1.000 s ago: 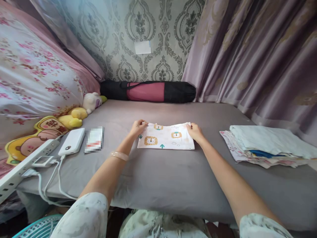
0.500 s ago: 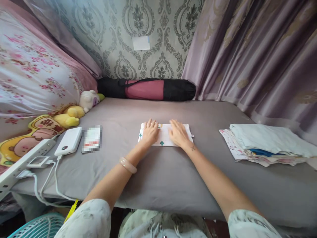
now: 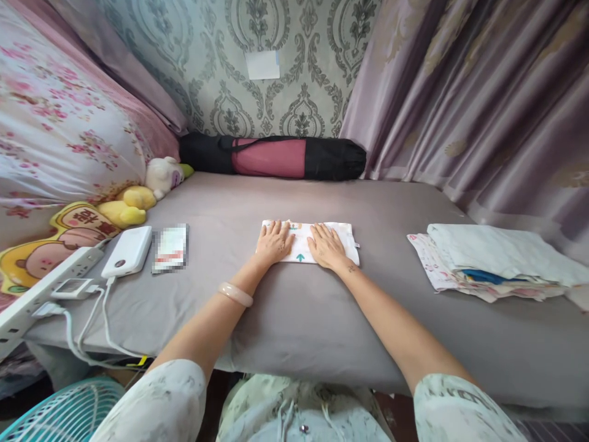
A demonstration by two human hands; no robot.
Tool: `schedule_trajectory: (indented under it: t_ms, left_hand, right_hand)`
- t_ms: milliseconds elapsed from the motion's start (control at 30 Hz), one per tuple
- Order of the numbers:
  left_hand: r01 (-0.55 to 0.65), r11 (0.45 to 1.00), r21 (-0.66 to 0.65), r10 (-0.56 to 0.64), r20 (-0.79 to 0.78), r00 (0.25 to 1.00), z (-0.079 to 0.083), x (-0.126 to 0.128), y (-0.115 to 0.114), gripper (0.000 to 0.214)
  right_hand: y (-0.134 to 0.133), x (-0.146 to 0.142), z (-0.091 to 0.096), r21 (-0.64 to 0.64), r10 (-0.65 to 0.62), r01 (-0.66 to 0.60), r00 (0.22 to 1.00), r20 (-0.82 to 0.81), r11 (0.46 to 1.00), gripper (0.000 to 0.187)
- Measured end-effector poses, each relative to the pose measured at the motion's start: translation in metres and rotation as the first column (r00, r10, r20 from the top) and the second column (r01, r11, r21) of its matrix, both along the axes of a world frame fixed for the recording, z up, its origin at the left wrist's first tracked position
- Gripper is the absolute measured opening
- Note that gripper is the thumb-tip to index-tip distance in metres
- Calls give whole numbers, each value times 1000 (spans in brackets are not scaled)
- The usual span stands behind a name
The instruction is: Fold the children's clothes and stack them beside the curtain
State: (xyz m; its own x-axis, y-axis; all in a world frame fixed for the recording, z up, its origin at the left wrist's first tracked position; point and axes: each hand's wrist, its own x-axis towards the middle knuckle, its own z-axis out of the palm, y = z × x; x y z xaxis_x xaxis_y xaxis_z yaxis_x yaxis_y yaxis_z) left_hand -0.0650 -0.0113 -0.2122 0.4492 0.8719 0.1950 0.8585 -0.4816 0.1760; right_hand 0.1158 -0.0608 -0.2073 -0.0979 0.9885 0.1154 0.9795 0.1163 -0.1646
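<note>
A small white cloth [image 3: 345,238] printed with lions and green arrows lies folded on the grey bed surface [image 3: 294,307]. My left hand [image 3: 274,242] rests flat on its left half with the fingers stretched out. My right hand [image 3: 326,245] lies flat on the middle of the cloth, fingers spread as well. Both palms press down on the fabric side by side. A pale bangle sits on my left wrist.
A stack of folded cloths [image 3: 497,263] lies at the right. To the left are a white power bank [image 3: 127,252], a blurred packet [image 3: 170,247], a power strip [image 3: 46,288] with cables and plush toys [image 3: 133,199]. A black and pink roll bag [image 3: 272,157] lies at the wall.
A second ago my hands held the cloth's far corners with the cloth twice as deep. It has been folded in half, and both hands now lie flat on it.
</note>
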Motion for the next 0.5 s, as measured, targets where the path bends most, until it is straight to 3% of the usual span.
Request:
schedule_trajectory:
  t_ms: [300, 500]
  left_hand:
    - [-28, 992, -123, 22, -53, 998, -2, -37, 5, 63]
    - [-53, 989, -141, 36, -120, 992, 11, -36, 4, 63]
  right_hand:
    - [-14, 44, -3, -31, -150, 151, 988, 47, 988, 61]
    - [-13, 48, 11, -29, -175, 176, 984, 29, 984, 63]
